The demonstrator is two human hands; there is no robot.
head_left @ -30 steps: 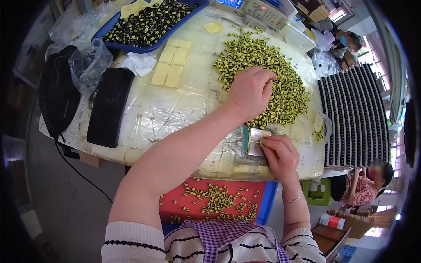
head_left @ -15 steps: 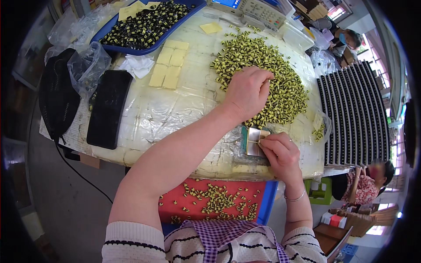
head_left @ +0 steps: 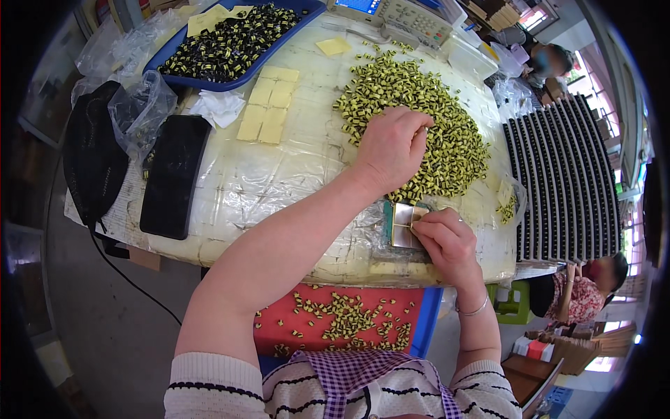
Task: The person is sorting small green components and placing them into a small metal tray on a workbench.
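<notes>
The left hand (head_left: 392, 148) lies palm down on the near left edge of the heap of small yellow-green and black cylindrical parts (head_left: 419, 119) that spreads over the far right of the plastic-wrapped white table (head_left: 279, 181). Its fingers are curled loosely into the pile, fingertips touching the parts; whether any piece is already pinched between them cannot be told, since the back of the hand hides them.

The right hand (head_left: 447, 241) rests nearer, at the near right edge of the table, thumb and forefinger closed on the right side of a small shiny metal fixture set on a green block (head_left: 399, 225).

The relation that matters: the fixture lies directly nearward and a little right of the left hand, just beside the heap's near margin, so heap, left hand and fixture fall roughly on one far-to-near line. The left hand is the nearer one to the parts; the right hand is already at the fixture.

Further off lie a blue tray of black and yellow parts (head_left: 223, 49) at the far left, pale yellow square pads (head_left: 269, 105) in the middle, a black ribbed rack (head_left: 565, 181) on the right, and a red tray with scattered parts (head_left: 335, 321) below the table edge
</notes>
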